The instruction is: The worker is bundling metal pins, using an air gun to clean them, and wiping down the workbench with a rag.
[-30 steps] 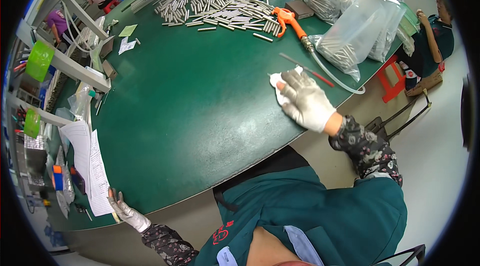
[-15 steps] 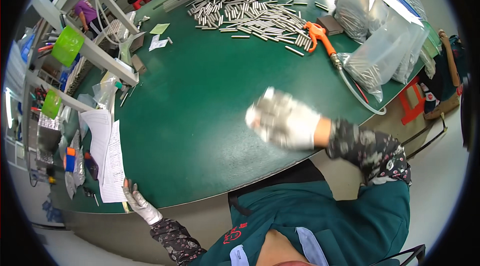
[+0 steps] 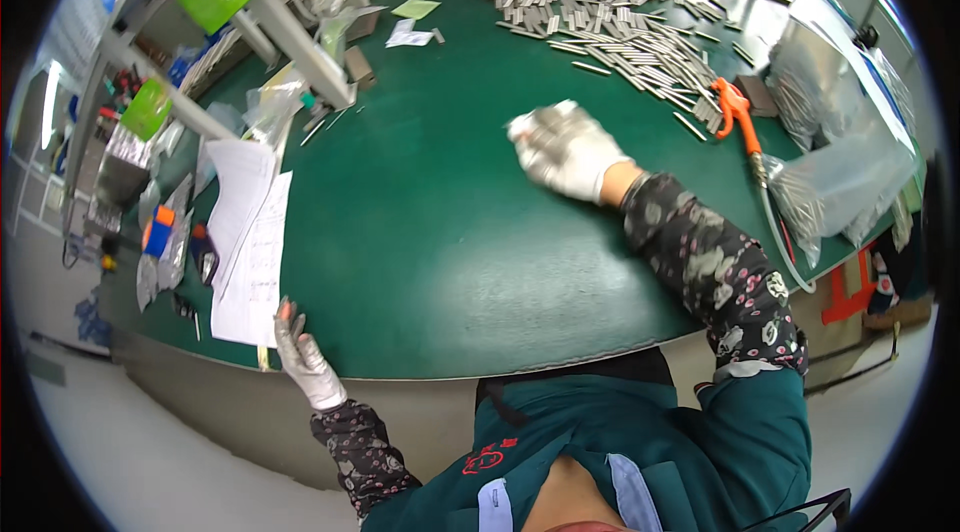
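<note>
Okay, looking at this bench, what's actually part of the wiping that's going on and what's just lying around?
In use:
- right hand, gloved, pressing a white cloth
- green table
- left hand, at the table's near edge

Lying about:
- metal rods
- orange air gun
- paper sheets
- plastic bags

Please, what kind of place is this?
Probably a factory workbench: a green table with a heap of small metal rods, an orange air gun, and clear bags beside it.
</note>
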Demonstrator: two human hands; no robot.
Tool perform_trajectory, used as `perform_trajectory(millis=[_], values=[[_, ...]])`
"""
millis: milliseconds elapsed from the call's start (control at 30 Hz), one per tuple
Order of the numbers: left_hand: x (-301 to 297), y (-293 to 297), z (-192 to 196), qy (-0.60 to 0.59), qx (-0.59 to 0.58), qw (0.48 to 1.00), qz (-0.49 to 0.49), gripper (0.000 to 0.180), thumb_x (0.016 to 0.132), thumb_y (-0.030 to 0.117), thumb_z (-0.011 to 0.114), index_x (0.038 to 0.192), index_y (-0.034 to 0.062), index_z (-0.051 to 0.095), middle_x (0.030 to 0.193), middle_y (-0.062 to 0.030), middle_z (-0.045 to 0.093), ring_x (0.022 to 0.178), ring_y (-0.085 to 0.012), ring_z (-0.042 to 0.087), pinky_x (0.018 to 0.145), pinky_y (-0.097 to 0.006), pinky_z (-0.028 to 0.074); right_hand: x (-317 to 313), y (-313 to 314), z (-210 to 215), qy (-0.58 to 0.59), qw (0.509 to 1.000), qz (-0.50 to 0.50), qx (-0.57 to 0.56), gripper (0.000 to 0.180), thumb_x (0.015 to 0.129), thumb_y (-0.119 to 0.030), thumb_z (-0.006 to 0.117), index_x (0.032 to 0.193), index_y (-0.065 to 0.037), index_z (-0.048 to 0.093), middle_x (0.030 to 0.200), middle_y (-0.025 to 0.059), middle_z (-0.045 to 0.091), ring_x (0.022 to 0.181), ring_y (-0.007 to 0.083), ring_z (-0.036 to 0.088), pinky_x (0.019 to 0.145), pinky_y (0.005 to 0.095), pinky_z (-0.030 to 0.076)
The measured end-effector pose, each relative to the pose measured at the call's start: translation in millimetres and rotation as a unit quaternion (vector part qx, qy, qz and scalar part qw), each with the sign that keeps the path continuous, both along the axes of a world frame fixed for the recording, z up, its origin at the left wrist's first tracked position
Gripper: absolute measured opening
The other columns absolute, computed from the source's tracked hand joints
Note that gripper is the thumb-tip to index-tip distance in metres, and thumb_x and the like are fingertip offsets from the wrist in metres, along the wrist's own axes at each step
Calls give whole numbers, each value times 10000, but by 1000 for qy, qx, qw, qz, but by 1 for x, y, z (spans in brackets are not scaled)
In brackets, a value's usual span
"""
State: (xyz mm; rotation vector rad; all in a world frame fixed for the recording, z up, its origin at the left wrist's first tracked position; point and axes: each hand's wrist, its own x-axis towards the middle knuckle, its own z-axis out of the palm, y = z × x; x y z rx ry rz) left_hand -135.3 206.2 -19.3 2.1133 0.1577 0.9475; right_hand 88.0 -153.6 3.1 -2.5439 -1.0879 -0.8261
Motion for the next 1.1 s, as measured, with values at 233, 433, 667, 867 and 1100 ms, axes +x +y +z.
perform_trajectory(millis=[233,433,667,867,1100], values=[[-1,-2,1,-2,7,1000,4,637,880,521,440,1233,-9,446,1231,-162,488,1105,-274,505,881,-369,447,-133,110,11,48,903,428,16,182,840,-214,430,905,-70,520,830,77,556,874,288,555,736,421,453],[3,-11,7,9,14,1000,13,667,874,558,409,1208,-17,461,1197,-159,511,1075,-275,520,860,-357,455,39,78,-10,-99,992,82,-5,195,820,-195,465,956,-70,527,841,83,590,792,282,542,697,389,446],[-4,-5,5,-3,3,1000,18,656,870,575,399,1206,17,477,1193,-153,513,1062,-263,519,849,-351,446,-108,155,20,59,873,478,-79,306,854,-224,414,1081,-50,522,1083,111,539,1108,324,457,983,425,331],[-8,-6,2,18,-4,1000,24,662,872,587,373,1217,31,472,1187,-162,515,1070,-281,525,869,-363,446,19,175,26,215,961,97,-142,448,866,-319,389,1253,-108,466,1274,131,456,1200,306,405,1032,426,275],[-9,-3,2,21,-1,999,26,656,865,597,377,1207,47,485,1176,-163,523,1071,-285,524,891,-359,428,-62,244,-2,111,886,441,-89,429,849,-322,423,1219,-110,468,1223,132,474,1223,285,366,1064,428,191]])
